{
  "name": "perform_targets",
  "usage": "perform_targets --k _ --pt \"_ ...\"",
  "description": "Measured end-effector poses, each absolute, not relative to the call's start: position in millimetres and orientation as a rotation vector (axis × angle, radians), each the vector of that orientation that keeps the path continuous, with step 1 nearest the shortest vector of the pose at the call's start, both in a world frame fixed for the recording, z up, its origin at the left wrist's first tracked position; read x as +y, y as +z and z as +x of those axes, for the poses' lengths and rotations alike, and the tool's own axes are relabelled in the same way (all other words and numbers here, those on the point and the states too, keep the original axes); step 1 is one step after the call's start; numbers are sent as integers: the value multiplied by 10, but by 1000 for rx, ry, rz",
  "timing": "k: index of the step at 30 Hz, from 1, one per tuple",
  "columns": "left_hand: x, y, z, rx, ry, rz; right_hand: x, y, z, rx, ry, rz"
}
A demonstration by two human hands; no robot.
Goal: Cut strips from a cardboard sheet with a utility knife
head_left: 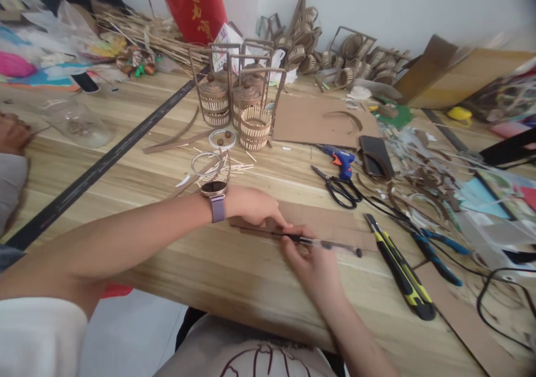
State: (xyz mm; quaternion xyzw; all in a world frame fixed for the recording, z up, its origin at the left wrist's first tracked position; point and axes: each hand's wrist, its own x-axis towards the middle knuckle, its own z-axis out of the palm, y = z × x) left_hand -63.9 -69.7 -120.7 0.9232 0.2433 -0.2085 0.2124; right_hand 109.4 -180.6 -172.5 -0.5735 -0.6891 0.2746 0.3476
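On the table in front of me lies a brown cardboard strip (330, 223). My left hand (253, 205), with a watch on its wrist, presses down on the strip's left part, index finger stretched toward the pen tip. My right hand (312, 262) pinches a slim pen (304, 239) with a clear barrel and dark ends. It lies nearly flat along the strip's near edge, its tip close to my left fingertips. To the right of the strip is a yellow-and-black utility knife (400, 268). Black-handled scissors (340, 190) lie beyond the strip.
Small lidded stick baskets with tall handles (254, 128) stand at the middle back. A blue glue gun (342, 160), phone (376, 156), pliers (438, 254) and cardboard scraps crowd the right. A clear jar (79, 125) is at left, near another person's hand (14, 134).
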Motion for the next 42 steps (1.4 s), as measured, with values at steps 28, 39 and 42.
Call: perform_targets --k 28,39,42 --pt "-730 -1165 -664 714 -589 2552 -1966 -1434 2615 -1335 99 -2176" --pt "-1015 -1229 -684 880 -313 2737 -1167 -1674 2197 -2032 -62 -2032" --pt "-1073 -1266 -684 912 -246 2803 -1249 -1685 2292 -1996 -34 -2061"
